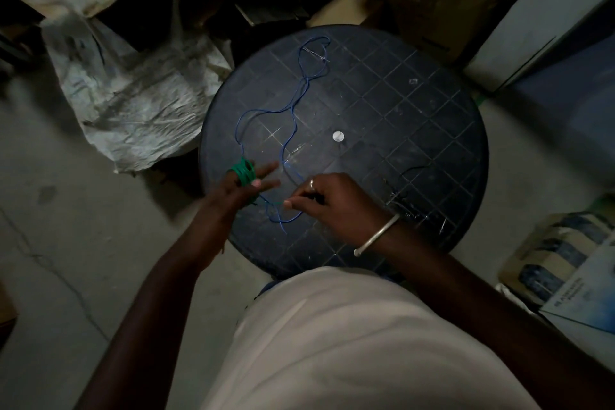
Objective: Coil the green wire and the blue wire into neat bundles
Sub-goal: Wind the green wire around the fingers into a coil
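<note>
— Head view first: what's the biggest thing under those hands?

— Round dark table [399,103] with a grid pattern on top; both hands work over its near edge.

— And the left hand [238,191]?

— Fingers [266,171] stretched out flat and together, pointing across the table. Green wire [244,173] is wound in several turns around them, just behind the fingertips. So that hand is open, serving as a spool.

— Right hand [327,203]?

— Curled, thumb and forefinger pinched on a thin strand just beside the left fingertips. It looks like the green wire's free end, but the dim light makes that hard to confirm. A metal bangle [377,234] sits on that wrist.

— Where's the blue wire [293,116]?

— Loose on the tabletop, uncoiled. It snakes from well beyond the fingertips, passes between the two hands, and loops just under the right fingers, its end lying nearer the person.
</note>
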{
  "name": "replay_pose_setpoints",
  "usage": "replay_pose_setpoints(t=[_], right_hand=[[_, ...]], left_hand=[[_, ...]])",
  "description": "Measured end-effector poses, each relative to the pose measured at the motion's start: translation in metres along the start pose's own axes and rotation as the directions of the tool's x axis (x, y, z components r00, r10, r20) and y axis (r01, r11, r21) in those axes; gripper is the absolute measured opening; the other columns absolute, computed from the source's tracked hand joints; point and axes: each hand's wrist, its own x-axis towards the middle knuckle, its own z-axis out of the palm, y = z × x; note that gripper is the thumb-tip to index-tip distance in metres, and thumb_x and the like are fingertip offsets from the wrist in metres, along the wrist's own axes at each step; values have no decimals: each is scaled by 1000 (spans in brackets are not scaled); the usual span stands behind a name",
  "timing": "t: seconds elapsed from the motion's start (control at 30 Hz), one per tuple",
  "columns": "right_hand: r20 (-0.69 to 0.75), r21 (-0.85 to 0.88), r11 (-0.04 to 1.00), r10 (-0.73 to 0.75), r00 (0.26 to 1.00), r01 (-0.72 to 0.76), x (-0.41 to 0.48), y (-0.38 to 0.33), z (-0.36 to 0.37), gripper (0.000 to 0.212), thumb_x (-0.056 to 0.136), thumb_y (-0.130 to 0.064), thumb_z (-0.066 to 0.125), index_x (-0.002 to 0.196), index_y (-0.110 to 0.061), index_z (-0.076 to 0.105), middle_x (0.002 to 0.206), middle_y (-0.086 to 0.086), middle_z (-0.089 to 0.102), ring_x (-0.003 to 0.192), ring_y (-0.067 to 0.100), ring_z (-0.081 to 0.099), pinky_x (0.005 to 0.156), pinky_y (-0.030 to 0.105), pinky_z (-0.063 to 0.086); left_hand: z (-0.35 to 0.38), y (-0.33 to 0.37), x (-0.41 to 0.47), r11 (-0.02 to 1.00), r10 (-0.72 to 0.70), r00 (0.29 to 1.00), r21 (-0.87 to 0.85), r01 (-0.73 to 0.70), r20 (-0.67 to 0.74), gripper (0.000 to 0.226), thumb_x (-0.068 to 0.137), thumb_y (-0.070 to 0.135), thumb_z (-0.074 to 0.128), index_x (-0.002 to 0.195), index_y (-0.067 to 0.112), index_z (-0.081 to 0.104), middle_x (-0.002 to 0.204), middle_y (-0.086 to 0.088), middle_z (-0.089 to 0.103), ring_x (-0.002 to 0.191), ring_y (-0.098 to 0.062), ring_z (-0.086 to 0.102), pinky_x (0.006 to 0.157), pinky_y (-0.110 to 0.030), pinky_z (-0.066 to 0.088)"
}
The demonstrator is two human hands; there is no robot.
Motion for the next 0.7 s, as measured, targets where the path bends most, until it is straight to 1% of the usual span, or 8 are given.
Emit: replay_pose_setpoints(t=[0.07, 0.13, 0.23, 0.3, 0.43, 0.57, 0.63, 0.7], right_hand=[[-91, 36, 999, -14, 996, 17, 3, 0, -1, 19, 80, -28, 83, 80, -9, 78, 71, 6, 71, 66, 21, 66, 64, 35, 51], [-162, 69, 997, -31, 986, 42, 3, 2, 1, 21, 71, -27, 90, 74, -11, 77, 70, 2, 69, 62, 16, 63, 60, 32, 51], [-188, 107, 985, -114, 975, 135, 3, 3, 5, 23, 67, -25, 92, 74, -10, 76, 74, 2, 66, 60, 14, 60, 57, 28, 48], [-162, 111, 978, -157, 974, 176, 4, 3, 5, 19, 72, -23, 89, 80, -10, 78, 79, 1, 64, 62, 16, 60, 59, 29, 48], [-175, 114, 977, -161, 971, 182, 5, 4, 2, 13, 77, -18, 86, 87, -12, 79, 83, -1, 60, 63, 15, 58, 59, 28, 47], [-316, 159, 979, -72, 946, 127, 8, 9, -1, 17, 72, -20, 90, 82, -14, 78, 83, 3, 62, 59, 4, 51, 56, 23, 42], [-359, 192, 977, -13, 933, 88, 9, 13, -3, 18, 71, -22, 90, 82, -15, 78, 84, 2, 65, 63, 7, 58, 58, 27, 46], [-356, 264, 964, 73, 932, 26, 10, 21, -6, 16, 75, -20, 87, 86, -15, 77, 86, 1, 69, 73, 11, 65, 65, 29, 52]], left_hand=[[6, -2, 0, 993, -32, 999, 109, 35, -27, 22, 98, 5, 47, 114, 6, 61, 94, 2, 76, 88, -9, 70, 88, -19, 45], [12, -1, -1, 987, -31, 998, 156, 39, -52, 26, 102, 11, 42, 96, 8, 67, 69, -7, 68, 68, -15, 63, 75, -23, 47], [21, 0, 1, 973, -34, 984, 218, 72, -176, 44, 104, 25, 42, 71, 21, 69, 65, -18, 58, 55, -13, 53, 52, -15, 43], [29, -4, 1, 958, -18, 965, 271, 91, -260, 43, 104, 24, 44, 65, 25, 63, 60, -13, 56, 48, -2, 54, 50, -14, 43], [33, -18, 8, 990, -121, 945, 38, 139, -303, 50, 100, 42, 45, 62, 15, 65, 51, -5, 55, 46, -13, 46, 49, -24, 33], [35, -27, 14, 974, -143, 986, -191, 124, -88, 65, 103, 46, 35, 85, -12, 58, 49, -4, 39, 50, -14, 39, 70, -34, 43], [38, -27, 16, 909, -177, 984, -389, 151, -31, 54, 105, 37, 31, 96, -8, 60, 52, -4, 38, 59, -19, 41, 72, -27, 51], [39, -26, 20, 851, -224, 975, -487, 199, 7, 51, 105, 32, 28, 94, -5, 61, 52, -3, 38, 67, -23, 42, 63, -19, 53]])
